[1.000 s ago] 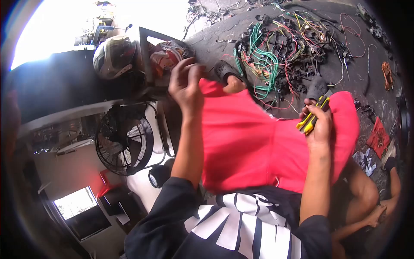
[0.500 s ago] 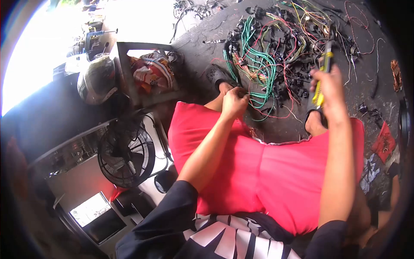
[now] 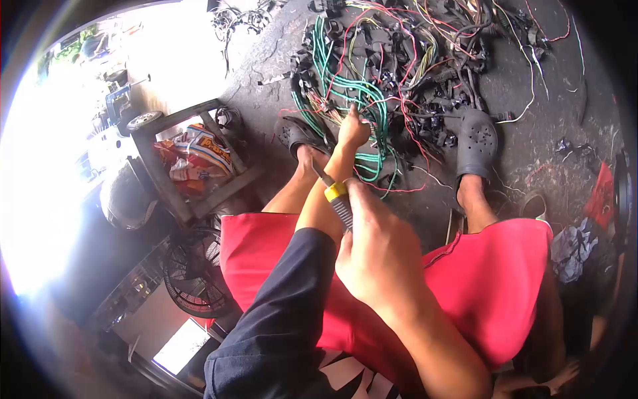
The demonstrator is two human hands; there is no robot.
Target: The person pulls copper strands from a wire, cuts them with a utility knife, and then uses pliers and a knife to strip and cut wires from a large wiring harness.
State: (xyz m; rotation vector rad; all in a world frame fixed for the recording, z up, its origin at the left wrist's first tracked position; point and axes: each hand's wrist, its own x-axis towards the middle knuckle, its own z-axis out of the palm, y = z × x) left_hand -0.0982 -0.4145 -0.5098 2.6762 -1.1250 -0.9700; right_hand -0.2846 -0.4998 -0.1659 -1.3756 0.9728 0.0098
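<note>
My left hand pinches the green wires taut on the floor; my right hand clamps the utility knife, blade forward, for cutting.

This looks like a small repair workshop that opens to the street. The floor is dark, rough and dirty. A big messy pile of wires lies on it, green, red, yellow and black, with many black plugs. Small scraps and rags lie around. A metal stand holds a bright bag. A black fan stands close by. Bright sun comes in from outside, where a machine with a wheel is parked
</note>
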